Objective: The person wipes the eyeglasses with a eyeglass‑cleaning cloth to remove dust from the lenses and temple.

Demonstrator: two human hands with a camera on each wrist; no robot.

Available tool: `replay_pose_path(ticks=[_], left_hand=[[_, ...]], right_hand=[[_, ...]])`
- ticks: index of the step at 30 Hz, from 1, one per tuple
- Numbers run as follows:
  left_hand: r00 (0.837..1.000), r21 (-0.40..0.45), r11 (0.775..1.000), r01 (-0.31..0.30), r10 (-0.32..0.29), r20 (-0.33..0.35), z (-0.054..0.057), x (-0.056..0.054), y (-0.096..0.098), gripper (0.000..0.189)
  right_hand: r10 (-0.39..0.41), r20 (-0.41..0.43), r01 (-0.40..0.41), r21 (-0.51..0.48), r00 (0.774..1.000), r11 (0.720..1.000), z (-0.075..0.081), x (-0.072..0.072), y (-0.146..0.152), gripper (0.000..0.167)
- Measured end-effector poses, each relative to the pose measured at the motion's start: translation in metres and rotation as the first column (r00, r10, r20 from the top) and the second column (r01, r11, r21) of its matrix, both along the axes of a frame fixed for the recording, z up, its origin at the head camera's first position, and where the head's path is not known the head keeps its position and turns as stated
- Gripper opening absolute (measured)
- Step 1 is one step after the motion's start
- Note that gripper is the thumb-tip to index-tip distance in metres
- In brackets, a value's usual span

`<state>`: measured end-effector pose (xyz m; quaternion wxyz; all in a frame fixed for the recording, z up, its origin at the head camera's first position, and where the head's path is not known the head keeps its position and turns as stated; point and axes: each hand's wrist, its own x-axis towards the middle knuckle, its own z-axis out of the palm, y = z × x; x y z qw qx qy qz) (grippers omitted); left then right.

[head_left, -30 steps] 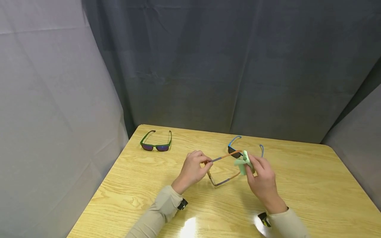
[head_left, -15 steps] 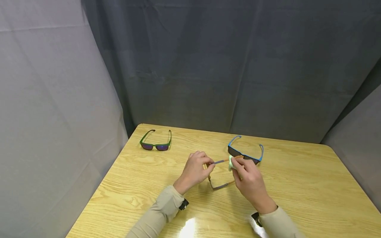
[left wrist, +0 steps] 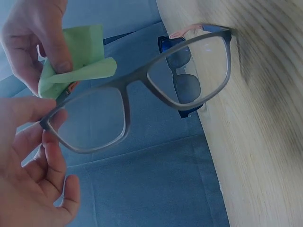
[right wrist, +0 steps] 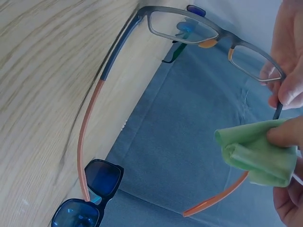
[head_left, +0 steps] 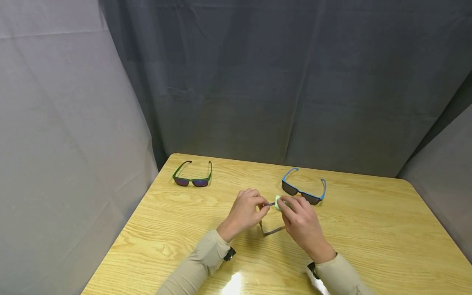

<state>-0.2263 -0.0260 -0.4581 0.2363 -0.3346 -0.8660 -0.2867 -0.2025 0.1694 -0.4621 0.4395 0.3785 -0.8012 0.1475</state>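
Observation:
A pair of clear-lensed eyeglasses point(left wrist: 130, 81) with a dark grey front and blue-and-orange temples is held above the table. My left hand point(head_left: 244, 213) pinches the frame at one hinge corner, between thumb and fingers. With my right hand point(head_left: 303, 223) I grip a folded light green cloth point(right wrist: 260, 153) wrapped around the temple beside that hinge. The orange tip point(right wrist: 215, 201) of this temple sticks out past the cloth in the right wrist view. The other temple point(right wrist: 90, 123) extends unheld. In the head view the hands hide much of the eyeglasses.
Blue-framed sunglasses point(head_left: 311, 198) lie unfolded just beyond my right hand. Green-framed sunglasses point(head_left: 191, 181) rest at the back left of the wooden table point(head_left: 155, 237). A dark grey curtain point(head_left: 228, 82) hangs behind the table, with paler cloth point(head_left: 70, 135) along the left.
My right hand has moved left along the temple with the cloth, closer to the left hand. The blue sunglasses have come into fuller view. The left hand has shifted only slightly.

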Motion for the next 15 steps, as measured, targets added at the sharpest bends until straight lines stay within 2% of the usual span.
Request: replay_pose_path(ticks=[15], left_hand=[[0.999, 0.003, 0.999, 0.039, -0.039, 0.000, -0.0025, 0.0016, -0.0001, 0.006]], right_hand=[[-0.021, 0.053, 0.018, 0.053, 0.998, 0.998, -0.0064, -0.0012, -0.0011, 0.039]])
